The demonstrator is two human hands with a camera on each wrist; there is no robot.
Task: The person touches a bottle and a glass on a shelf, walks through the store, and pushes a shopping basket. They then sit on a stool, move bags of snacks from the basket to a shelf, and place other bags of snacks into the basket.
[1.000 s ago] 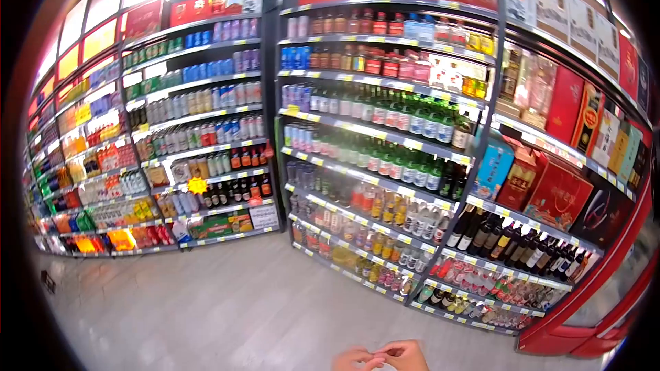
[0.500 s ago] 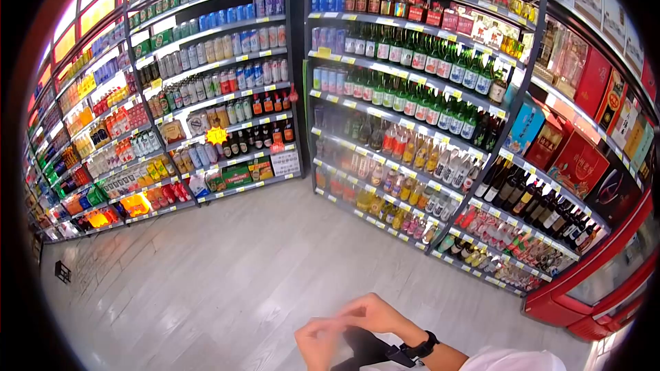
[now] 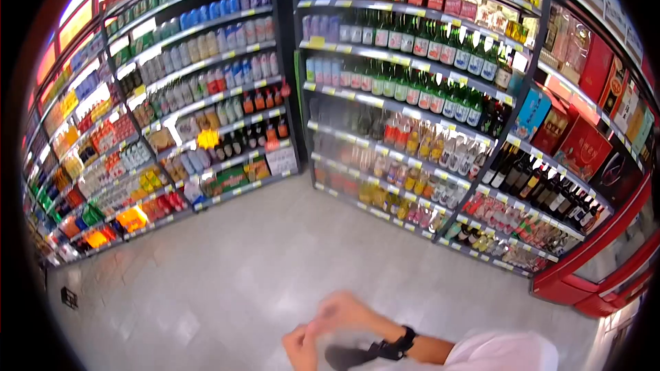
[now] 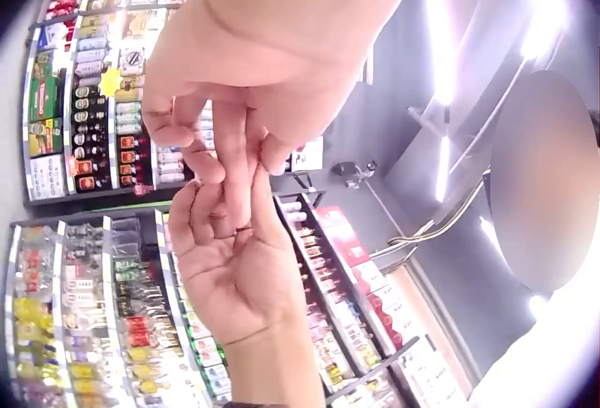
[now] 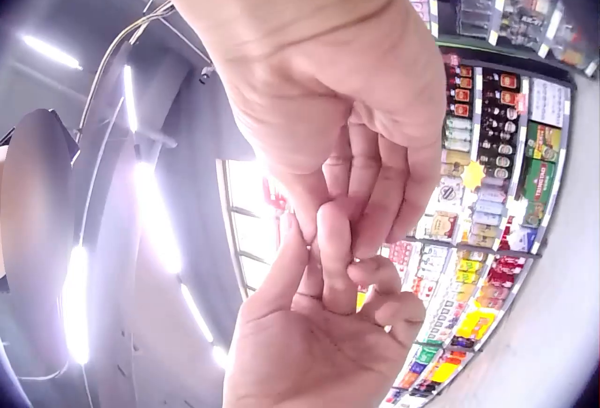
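Note:
In the head view my left hand [image 3: 300,347] and right hand [image 3: 345,312] meet at the fingertips, low in front of my body. The left wrist view has the left hand [image 4: 272,61] above and the right hand [image 4: 244,286] below, palm facing the camera. Thumbs and first fingers of both overlap and touch each other, the other fingers loosely bent. From the right wrist, the right hand [image 5: 328,99] comes down over the upturned left hand [image 5: 314,347]. No object shows between the fingers. A black wristband [image 3: 399,347] circles the right wrist.
Shelves of green bottles [image 3: 440,48] stand ahead, with a rack of cans [image 3: 206,51] to the left. Wine bottles [image 3: 543,189] and gift boxes [image 3: 584,148] are at right, beside a red cabinet [image 3: 574,292]. A small black crate-like object [image 3: 69,297] sits on the grey floor [image 3: 227,254].
The head view has tilted down, so the shelves sit higher and more floor shows. Both hands have come further into view and shifted left, their fingers still together.

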